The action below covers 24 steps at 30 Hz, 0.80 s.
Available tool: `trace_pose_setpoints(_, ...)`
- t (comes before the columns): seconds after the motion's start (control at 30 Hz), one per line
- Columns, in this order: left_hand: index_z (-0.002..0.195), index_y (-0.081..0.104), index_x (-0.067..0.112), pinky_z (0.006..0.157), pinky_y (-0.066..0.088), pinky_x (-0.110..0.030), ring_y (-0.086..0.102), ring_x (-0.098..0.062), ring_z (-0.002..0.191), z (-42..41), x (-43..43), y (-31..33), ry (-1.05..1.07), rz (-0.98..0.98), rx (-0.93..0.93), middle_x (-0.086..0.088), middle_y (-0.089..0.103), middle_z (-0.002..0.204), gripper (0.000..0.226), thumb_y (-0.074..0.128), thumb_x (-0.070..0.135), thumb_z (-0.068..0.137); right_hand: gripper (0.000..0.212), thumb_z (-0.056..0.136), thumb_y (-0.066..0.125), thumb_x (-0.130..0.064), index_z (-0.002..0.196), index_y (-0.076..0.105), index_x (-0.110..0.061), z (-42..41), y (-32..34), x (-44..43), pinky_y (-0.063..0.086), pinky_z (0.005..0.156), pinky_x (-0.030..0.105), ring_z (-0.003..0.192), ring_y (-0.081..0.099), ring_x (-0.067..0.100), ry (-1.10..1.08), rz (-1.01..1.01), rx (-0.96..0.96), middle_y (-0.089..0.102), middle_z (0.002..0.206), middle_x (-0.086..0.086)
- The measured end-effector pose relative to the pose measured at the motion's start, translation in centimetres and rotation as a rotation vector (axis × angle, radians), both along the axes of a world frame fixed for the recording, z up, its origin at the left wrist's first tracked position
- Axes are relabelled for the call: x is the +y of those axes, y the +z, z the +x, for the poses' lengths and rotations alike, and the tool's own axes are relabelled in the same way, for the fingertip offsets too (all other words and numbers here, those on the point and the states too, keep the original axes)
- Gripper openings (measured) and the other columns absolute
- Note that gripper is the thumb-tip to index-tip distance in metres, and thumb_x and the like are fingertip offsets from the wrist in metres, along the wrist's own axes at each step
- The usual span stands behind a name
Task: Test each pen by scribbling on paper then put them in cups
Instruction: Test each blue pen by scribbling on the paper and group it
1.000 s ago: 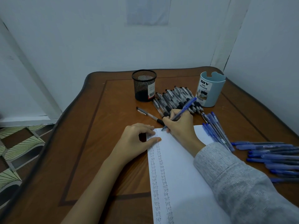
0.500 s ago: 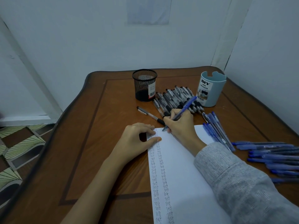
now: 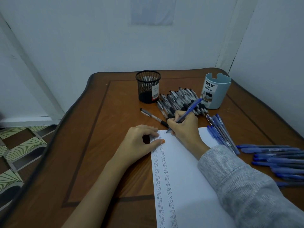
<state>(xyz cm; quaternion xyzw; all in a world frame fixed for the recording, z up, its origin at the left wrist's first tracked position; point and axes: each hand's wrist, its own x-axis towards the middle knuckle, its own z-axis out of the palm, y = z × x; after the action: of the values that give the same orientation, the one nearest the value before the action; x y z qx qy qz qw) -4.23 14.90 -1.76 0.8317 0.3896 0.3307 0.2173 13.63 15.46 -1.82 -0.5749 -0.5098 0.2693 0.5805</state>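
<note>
My right hand (image 3: 184, 125) grips a blue pen (image 3: 190, 110), its tip touching the top left of the white paper (image 3: 185, 181). Two columns of small handwritten words run down the paper's left side. My left hand (image 3: 139, 142) rests on the paper's top left corner, thumb and fingertips pressing it down. Behind stand a black mesh cup (image 3: 148, 86) and a light blue cup (image 3: 214, 90). A heap of black pens (image 3: 179, 99) lies between the cups, and one black pen (image 3: 153, 116) lies apart to its left.
Blue pens lie in a small bunch (image 3: 220, 132) right of my right hand and in a wider spread (image 3: 278, 160) near the table's right edge. The wooden table (image 3: 92, 145) meets white walls at the back and right; patterned floor shows at left.
My right hand has shifted the pen tip very slightly on the paper's top. My left hand has stayed on the corner.
</note>
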Motion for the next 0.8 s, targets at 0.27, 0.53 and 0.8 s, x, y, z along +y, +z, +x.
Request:
trace_pose_setpoints(0.27,0.098,0.076,0.014,0.092,0.051,-0.026,0.061,0.0,0.103,0.0,0.0,-0.1,-0.002,-0.004,0.005,0.003,0.071,0.109,0.03,0.077,0.036,0.077,0.036,0.093,0.057,-0.008,0.06,0.042,-0.01,0.1,0.4,-0.3,0.034,0.039,0.017,0.036,0.043,0.009,0.042,-0.031,0.249,0.048,0.052,0.012)
trace_pose_setpoints(0.53,0.096,0.071,0.02,0.093,0.042,-0.018,0.051,0.003,0.11,0.0,-0.1,-0.1,-0.021,-0.051,0.114,0.015,0.06,0.116,0.057,0.057,0.069,0.072,0.033,0.102,0.035,-0.036,0.097,0.049,-0.007,-0.4,1.2,-1.2,0.032,0.038,0.019,0.036,0.034,0.009,0.079,0.057,0.185,0.04,0.045,-0.003)
trace_pose_setpoints(0.8,0.095,0.061,0.023,0.088,0.041,-0.02,0.044,0.001,0.105,-0.2,0.0,0.3,-0.08,-0.018,0.184,0.019,0.05,0.11,0.059,0.056,0.075,0.068,0.043,0.103,0.033,-0.035,0.092,0.061,-0.005,-0.4,1.5,-1.6,0.031,0.035,0.02,0.032,0.035,0.01,0.083,0.058,0.186,0.04,0.04,-0.002)
